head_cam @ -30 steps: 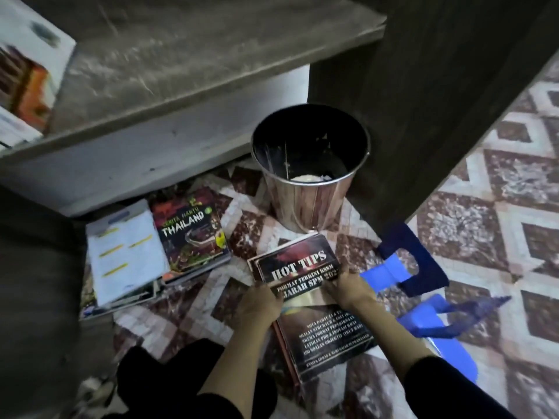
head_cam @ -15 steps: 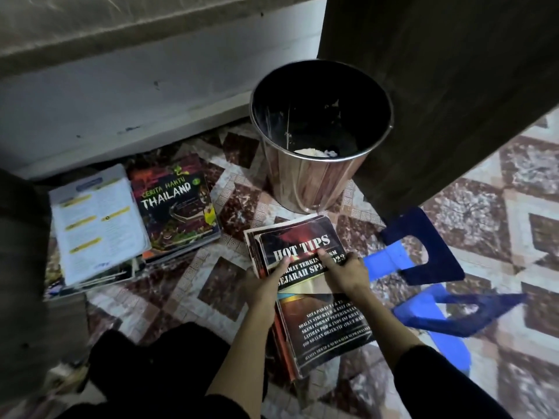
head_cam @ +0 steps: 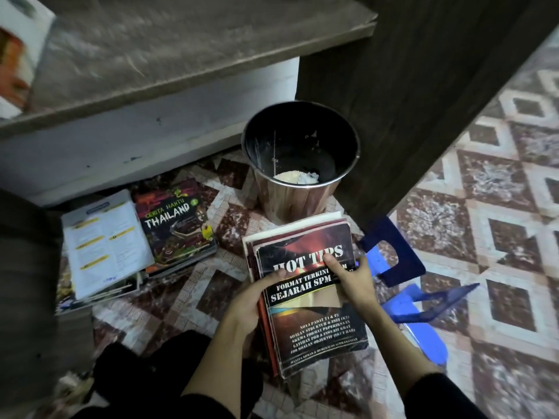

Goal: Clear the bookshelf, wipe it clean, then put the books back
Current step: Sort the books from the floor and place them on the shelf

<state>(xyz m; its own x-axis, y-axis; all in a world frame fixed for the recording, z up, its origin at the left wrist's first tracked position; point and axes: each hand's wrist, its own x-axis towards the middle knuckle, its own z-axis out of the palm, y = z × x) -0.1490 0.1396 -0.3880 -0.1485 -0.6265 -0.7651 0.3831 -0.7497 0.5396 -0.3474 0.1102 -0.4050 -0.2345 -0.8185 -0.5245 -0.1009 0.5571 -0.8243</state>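
Observation:
A stack of books topped by a black "HOT TIPS" book (head_cam: 314, 322) sits in front of me over the tiled floor. My left hand (head_cam: 251, 300) grips the stack's left edge, thumb on the cover. On the right edge my right hand (head_cam: 352, 279) holds it, thumb across the title. The dusty grey shelf board (head_cam: 169, 52) runs across the top of the view. Two more piles lie on the floor at left: one topped by a "THAILAND" book (head_cam: 177, 228), one by a white book (head_cam: 106, 243).
A metal waste bin (head_cam: 299, 164) with some rubbish stands just beyond the stack. Blue bookends (head_cam: 402, 279) lie on the floor to the right. The dark side panel of the bookshelf (head_cam: 423, 95) rises at right. A book stands at the shelf's far left (head_cam: 15, 55).
Both hands have closed on the sides of the stack, and it appears raised nearer to me. The view has tilted up, so the shelf board shows again.

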